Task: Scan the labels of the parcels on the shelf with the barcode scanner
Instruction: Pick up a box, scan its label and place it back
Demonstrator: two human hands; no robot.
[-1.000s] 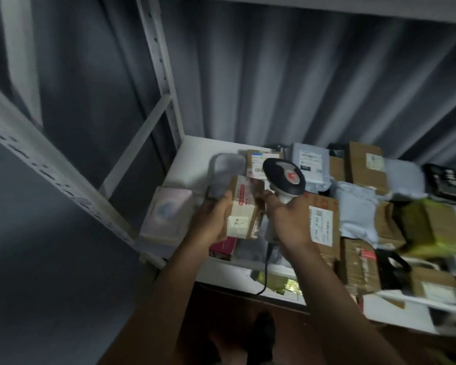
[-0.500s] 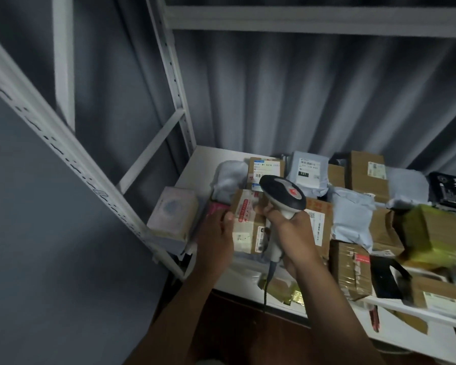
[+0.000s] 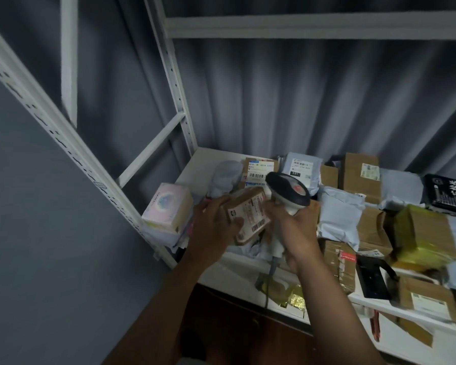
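My left hand (image 3: 212, 229) grips a small brown cardboard parcel (image 3: 248, 216) and holds it tilted above the left end of the white shelf (image 3: 203, 164); its label with a barcode faces up. My right hand (image 3: 296, 229) holds the handle of the barcode scanner (image 3: 287, 192), a white body with a dark head and a red spot. The scanner's head sits just right of the parcel, close above its upper corner. The scanner's cable hangs down past the shelf's front edge. Several more parcels cover the shelf.
A pastel pink box (image 3: 167, 206) stands at the shelf's left front corner beside the white upright post (image 3: 179, 101). Behind lie a labelled brown box (image 3: 259, 169), grey mailer bags (image 3: 338, 214), a yellow-taped box (image 3: 427, 237) and a black packet (image 3: 445, 193). Another shelf board (image 3: 411, 346) lies below.
My left hand has lifted the small brown parcel and turned it so the barcode label faces up. The scanner head has stayed beside it. The view has shifted slightly.
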